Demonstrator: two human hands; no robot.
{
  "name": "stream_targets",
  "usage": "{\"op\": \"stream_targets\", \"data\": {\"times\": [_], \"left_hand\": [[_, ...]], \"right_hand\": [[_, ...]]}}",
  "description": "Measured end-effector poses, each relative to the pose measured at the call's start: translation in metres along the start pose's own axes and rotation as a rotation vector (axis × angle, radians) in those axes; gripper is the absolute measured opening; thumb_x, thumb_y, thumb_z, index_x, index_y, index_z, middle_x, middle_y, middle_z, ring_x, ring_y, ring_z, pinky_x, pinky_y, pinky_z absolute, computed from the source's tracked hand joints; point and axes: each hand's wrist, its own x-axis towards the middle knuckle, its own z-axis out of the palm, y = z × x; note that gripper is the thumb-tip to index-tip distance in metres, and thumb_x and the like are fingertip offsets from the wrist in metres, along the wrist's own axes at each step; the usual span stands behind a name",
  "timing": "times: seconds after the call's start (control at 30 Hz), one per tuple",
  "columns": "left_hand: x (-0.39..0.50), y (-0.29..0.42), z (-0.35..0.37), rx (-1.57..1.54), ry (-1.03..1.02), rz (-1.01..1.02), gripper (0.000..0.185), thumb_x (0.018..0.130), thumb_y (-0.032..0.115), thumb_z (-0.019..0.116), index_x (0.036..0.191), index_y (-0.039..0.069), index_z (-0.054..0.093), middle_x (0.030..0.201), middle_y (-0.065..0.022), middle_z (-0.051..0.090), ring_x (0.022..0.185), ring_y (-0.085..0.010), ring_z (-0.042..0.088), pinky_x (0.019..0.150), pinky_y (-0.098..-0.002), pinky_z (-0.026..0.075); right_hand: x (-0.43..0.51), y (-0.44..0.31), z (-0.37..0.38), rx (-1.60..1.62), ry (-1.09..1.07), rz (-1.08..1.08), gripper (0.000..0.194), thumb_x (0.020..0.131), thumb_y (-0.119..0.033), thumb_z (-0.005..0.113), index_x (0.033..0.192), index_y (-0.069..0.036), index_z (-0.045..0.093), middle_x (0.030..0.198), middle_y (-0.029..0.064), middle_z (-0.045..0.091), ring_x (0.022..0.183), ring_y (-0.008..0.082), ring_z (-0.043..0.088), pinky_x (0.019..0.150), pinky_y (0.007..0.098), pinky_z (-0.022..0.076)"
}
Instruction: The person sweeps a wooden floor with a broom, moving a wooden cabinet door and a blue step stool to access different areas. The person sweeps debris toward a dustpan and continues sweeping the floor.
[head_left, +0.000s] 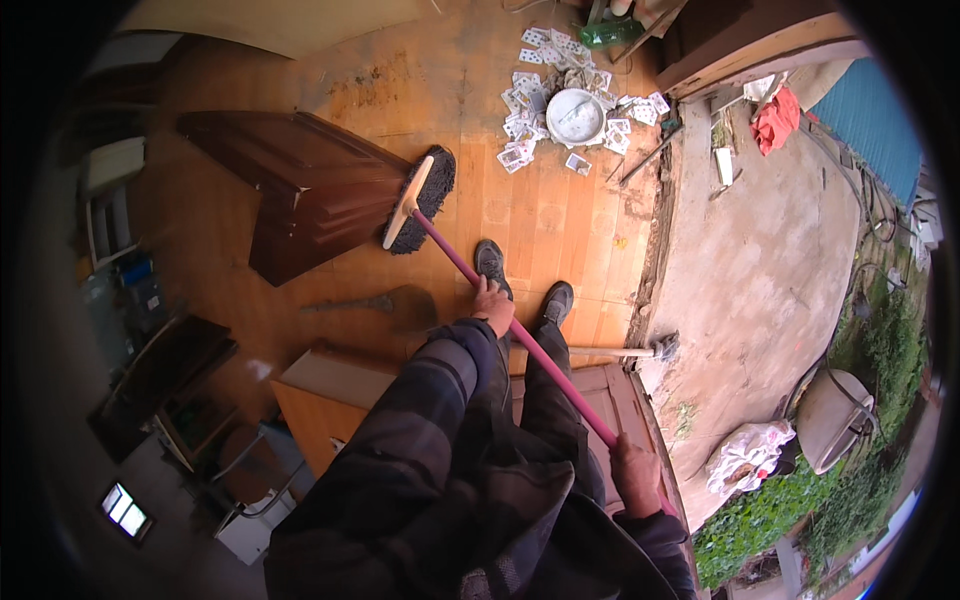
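Observation:
A long pink handle (551, 365) runs slantwise across my body, and both fists are closed around it. My left hand (493, 306) grips its middle, just above my shoes. Nearer the handle's upper end, low in the view, my right hand (636, 476) holds on. At the far end sits a broom head with a cream-coloured back (409, 201) and dark shaggy bristles (433, 196). It is on the wooden floor (510, 214), right against the edge of a dark brown wooden panel (330, 191) lying there.
Scattered playing cards (521, 120) surround a white basin (576, 117), near a green bottle (611, 34). Behind my legs lies another long-handled tool (664, 347), crossing the broken threshold (652, 247). A wooden cabinet (322, 401) stands left. Outside on concrete lie a red cloth (776, 122) and a plastic bag (746, 456).

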Motion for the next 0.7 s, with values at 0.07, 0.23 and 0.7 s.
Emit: {"op": "stream_targets", "data": {"times": [0.07,0.23,0.7], "left_hand": [[0.001,0.023,-0.027,0.023,-0.018,0.075,0.020,0.087,0.029,0.067,0.092,0.017,0.082,0.102,-0.0078,0.075,0.120,-0.0324,0.061,0.118,-0.0659,0.024],[-0.005,0.066,-0.123,-0.124,-0.069,0.260,0.041,0.078,0.047,0.081,0.093,0.009,0.081,0.092,-0.0147,0.076,0.099,-0.0350,0.071,0.114,-0.0642,0.032],[-0.015,0.051,-0.425,-0.419,0.520,0.572,0.035,0.080,0.040,0.080,0.084,0.006,0.073,0.068,-0.0142,0.068,0.071,-0.0338,0.069,0.090,-0.0490,0.042]], "right_hand": [[-0.013,0.034,-0.012,-0.070,0.054,0.043,0.013,0.093,-0.018,0.065,0.095,-0.011,0.053,0.071,0.0120,0.069,0.065,0.0361,0.071,0.059,0.0490,0.0543],[-0.053,0.108,-0.087,-0.318,0.458,0.040,0.006,0.091,-0.012,0.062,0.093,-0.012,0.056,0.070,0.0088,0.064,0.066,0.0318,0.067,0.063,0.0473,0.0520],[-0.069,0.187,-0.441,-0.689,1.057,-0.008,0.009,0.091,-0.001,0.061,0.095,-0.007,0.054,0.080,0.0127,0.053,0.078,0.0343,0.057,0.072,0.0471,0.0445]]}}
